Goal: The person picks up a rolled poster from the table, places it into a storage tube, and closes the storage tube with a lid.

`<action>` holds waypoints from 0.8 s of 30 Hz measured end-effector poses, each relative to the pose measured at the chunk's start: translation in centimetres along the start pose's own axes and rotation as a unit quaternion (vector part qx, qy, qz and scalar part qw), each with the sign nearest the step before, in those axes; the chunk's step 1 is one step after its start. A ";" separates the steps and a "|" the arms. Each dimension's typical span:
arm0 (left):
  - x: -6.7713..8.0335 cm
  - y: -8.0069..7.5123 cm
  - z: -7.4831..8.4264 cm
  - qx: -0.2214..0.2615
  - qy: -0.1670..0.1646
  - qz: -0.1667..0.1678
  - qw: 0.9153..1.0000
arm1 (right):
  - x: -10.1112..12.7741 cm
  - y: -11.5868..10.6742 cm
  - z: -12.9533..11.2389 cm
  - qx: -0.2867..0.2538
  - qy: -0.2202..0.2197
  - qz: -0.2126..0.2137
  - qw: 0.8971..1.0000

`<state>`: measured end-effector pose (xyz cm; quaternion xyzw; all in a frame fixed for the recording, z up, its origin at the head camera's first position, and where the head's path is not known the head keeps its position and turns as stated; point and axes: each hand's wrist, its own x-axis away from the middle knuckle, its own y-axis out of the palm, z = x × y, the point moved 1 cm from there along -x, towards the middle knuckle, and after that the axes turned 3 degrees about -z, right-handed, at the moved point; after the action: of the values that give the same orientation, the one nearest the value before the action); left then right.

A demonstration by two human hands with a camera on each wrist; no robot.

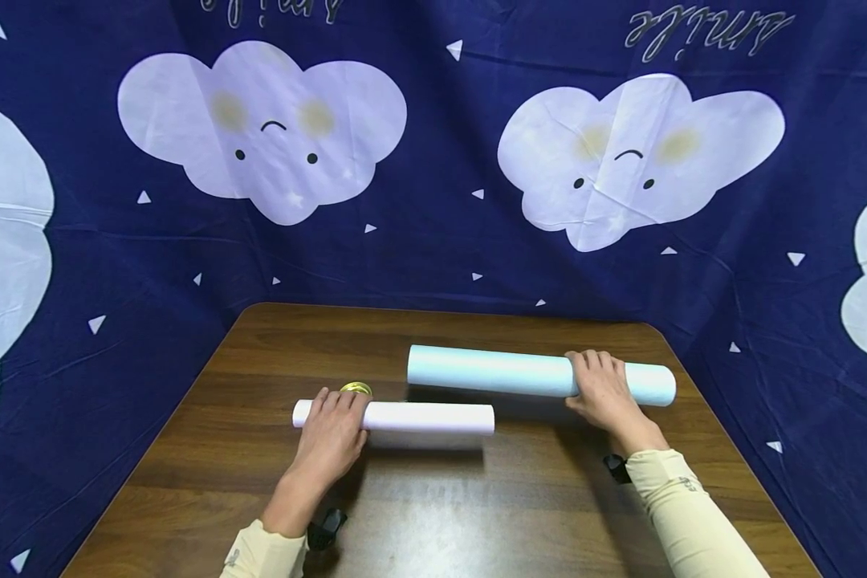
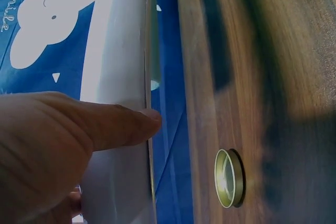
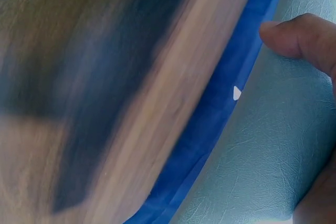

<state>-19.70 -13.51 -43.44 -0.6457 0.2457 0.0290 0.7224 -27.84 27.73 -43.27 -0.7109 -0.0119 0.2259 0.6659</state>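
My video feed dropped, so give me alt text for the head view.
Two hands grip paper rolls on a wooden table: the left hand holds a white roll, the right hand a longer pale blue roll. A small gold ring lies behind the left hand.

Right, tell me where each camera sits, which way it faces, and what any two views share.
Head: worn on the head, looking forward and down at the wooden table; both forearms show, left hand on the white roll, right hand on the pale blue roll.
Left wrist: beside the left hand, looking along the white roll; a finger shows, plus the gold ring on the table.
Right wrist: close to the pale blue roll; a fingertip shows.
Shared: the head and left wrist views both show the white roll and gold ring.
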 end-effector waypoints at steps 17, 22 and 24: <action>-0.3 -1.4 -1.1 0.005 -0.005 0.009 1.000 | 0.4 -1.0 1.2 0.001 0.009 0.008 1.000; -0.4 -1.9 -1.4 0.004 -0.005 0.011 1.000 | 0.6 -1.1 1.5 0.005 0.012 0.008 1.000; -0.4 -2.2 -1.6 0.006 -0.008 0.010 1.000 | 0.7 -1.2 1.6 0.005 0.013 0.008 1.000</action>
<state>-19.81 -15.26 -41.36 -0.6390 0.2463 0.0398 0.7276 -27.37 29.60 -42.34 -0.7104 0.0041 0.2219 0.6679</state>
